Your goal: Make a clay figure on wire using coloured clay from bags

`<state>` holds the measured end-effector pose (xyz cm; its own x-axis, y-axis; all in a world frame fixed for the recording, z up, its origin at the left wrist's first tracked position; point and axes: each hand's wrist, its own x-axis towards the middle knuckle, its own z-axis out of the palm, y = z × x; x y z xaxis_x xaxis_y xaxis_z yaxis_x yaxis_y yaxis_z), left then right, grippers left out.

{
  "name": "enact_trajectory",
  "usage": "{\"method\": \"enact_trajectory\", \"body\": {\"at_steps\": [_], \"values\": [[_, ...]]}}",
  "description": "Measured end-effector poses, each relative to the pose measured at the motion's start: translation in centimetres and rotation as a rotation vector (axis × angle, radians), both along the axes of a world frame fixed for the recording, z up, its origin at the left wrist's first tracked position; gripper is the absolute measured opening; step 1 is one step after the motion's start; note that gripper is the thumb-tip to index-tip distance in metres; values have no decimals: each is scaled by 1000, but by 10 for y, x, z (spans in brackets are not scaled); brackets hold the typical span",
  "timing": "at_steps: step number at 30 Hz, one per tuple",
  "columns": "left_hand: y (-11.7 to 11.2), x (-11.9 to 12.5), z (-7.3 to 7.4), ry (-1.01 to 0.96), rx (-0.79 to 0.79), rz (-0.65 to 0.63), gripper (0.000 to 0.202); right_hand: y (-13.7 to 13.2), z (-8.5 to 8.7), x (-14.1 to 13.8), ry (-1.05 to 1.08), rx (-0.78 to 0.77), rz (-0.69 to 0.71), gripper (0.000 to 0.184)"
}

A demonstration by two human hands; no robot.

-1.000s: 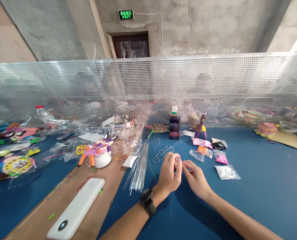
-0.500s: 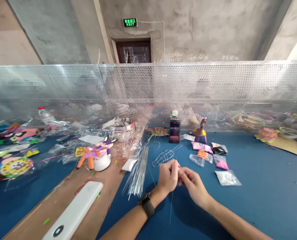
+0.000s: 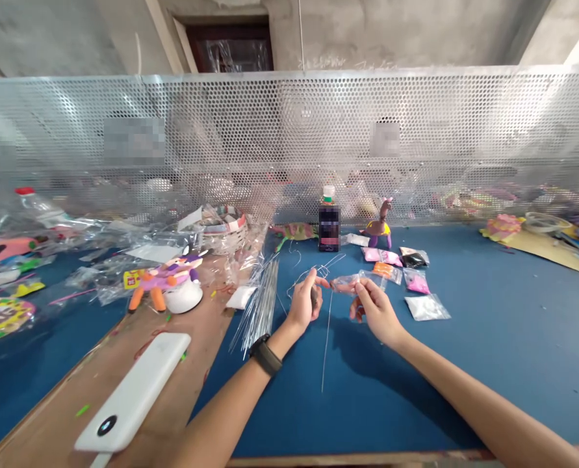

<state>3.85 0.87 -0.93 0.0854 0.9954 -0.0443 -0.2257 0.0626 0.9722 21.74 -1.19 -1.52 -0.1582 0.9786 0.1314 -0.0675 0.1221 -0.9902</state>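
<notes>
My left hand (image 3: 305, 303), with a dark watch on its wrist, has its fingers curled and the thumb and forefinger pinched near a thin silver wire (image 3: 325, 351). The wire hangs down between my hands to the blue table (image 3: 488, 338). My right hand (image 3: 374, 309) is just to the right, its fingers pinched toward the wire's top end; the fingertips are blurred. A bent wire frame (image 3: 318, 272) lies on the table just behind my left hand.
A bundle of straight wires (image 3: 258, 307) lies left of my hands. Small bags of coloured material (image 3: 418, 283) sit to the right. At the back stand a dark bottle (image 3: 329, 226), a purple clay animal (image 3: 379, 227) and a perforated metal screen (image 3: 289, 143). A white power bank (image 3: 133, 393) lies on the brown board.
The view has tilted down. My hands have moved slightly apart and lifted, and the thin wire now hangs between them.
</notes>
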Motion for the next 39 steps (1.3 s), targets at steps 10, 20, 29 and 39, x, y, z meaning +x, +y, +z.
{"method": "enact_trajectory", "body": {"at_steps": [10,20,29,39], "values": [[-2,0,3,15,-120,-94,48,-5,7,4,-38,-25,128,51],[-7,0,8,89,-55,-109,40,-9,8,1,24,-46,164,49],[0,-6,7,-22,-151,-70,42,1,7,10,91,-169,233,48],[-3,2,11,-218,-1,113,74,-20,2,-3,-167,-38,352,66]]}}
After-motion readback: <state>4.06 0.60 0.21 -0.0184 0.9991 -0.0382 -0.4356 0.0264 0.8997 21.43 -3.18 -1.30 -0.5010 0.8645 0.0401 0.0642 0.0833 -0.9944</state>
